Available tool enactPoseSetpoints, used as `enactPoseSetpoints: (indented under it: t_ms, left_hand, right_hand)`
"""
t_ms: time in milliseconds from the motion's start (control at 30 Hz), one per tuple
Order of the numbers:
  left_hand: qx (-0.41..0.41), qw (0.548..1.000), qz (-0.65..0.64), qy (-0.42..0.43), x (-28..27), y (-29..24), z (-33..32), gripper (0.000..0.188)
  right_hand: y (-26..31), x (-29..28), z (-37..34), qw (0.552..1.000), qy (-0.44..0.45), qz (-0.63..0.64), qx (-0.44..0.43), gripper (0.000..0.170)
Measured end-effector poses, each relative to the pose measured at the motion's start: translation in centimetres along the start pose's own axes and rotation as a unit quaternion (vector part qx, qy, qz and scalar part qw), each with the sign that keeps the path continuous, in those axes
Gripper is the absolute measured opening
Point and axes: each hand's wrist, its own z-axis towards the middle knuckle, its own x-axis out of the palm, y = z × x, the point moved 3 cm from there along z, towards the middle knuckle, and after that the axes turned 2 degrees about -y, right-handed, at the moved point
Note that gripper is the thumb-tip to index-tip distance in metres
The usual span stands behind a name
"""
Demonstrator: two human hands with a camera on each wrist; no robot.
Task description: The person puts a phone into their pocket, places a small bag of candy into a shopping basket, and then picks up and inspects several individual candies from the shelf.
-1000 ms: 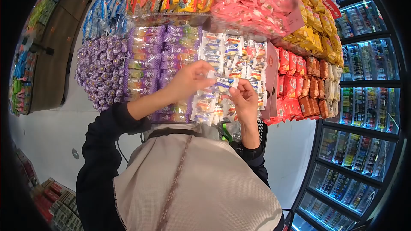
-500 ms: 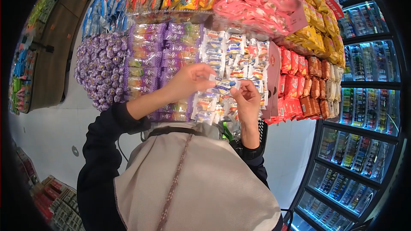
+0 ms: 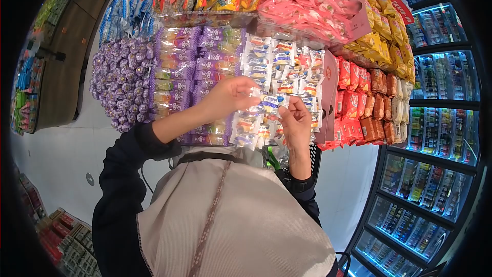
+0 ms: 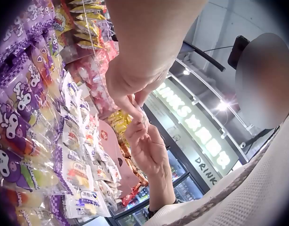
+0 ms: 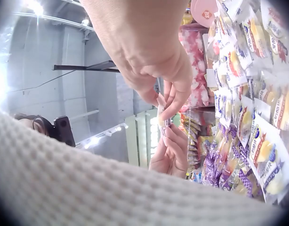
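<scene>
In the head view a small white snack packet (image 3: 270, 102) with blue print is stretched between both hands, above a display of similar white packets (image 3: 258, 54). My left hand (image 3: 230, 95) pinches its left end between thumb and fingers. At the other end, my right hand (image 3: 297, 121) pinches the corner with thumb and forefinger. From the right wrist view, the right hand (image 5: 156, 66) is above and the left hand (image 5: 170, 153) below, with the packet (image 5: 162, 110) edge-on between them. The left wrist view shows both hands meeting, the packet mostly hidden by fingers.
Purple jelly packs (image 3: 173, 72) and purple-wrapped round sweets (image 3: 123, 82) lie to the left. Red packs (image 3: 348, 102) sit right, past a pink divider (image 3: 326, 97). Pink bags (image 3: 307, 2) fill the raised back row. Lit drink coolers (image 3: 435, 128) line the far right.
The packet has turned a little between the fingers, and its printed face shows at a different angle. Both hands stay in nearly the same place and keep their pinch.
</scene>
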Motion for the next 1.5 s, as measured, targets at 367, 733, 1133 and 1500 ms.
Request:
enactPoseSetpoints:
  t_ms: [367,733,1133,1500]
  left_hand:
    - [0.011,0.995,0.1,0.02,-0.2,0.8,-0.6,0.027]
    - [0.288,0.821,0.492,0.034,1.1,-2.0,-1.9,0.044]
    - [0.269,0.822,0.502,0.021,0.3,-1.5,-2.5,0.043]
    - [0.247,0.845,0.464,-0.092,-2.7,-2.8,-2.6,0.037]
  right_hand:
    - [-1.1,-0.4,0.1,0.992,0.064,-0.107,-0.025,0.025]
    - [-3.5,0.0,0.2,0.99,0.085,-0.114,0.021,0.023]
    - [-3.8,0.6,0.6,0.988,0.094,-0.117,0.019,0.024]
    - [1.4,-2.7,6.1,0.654,0.118,-0.675,-0.32,0.04]
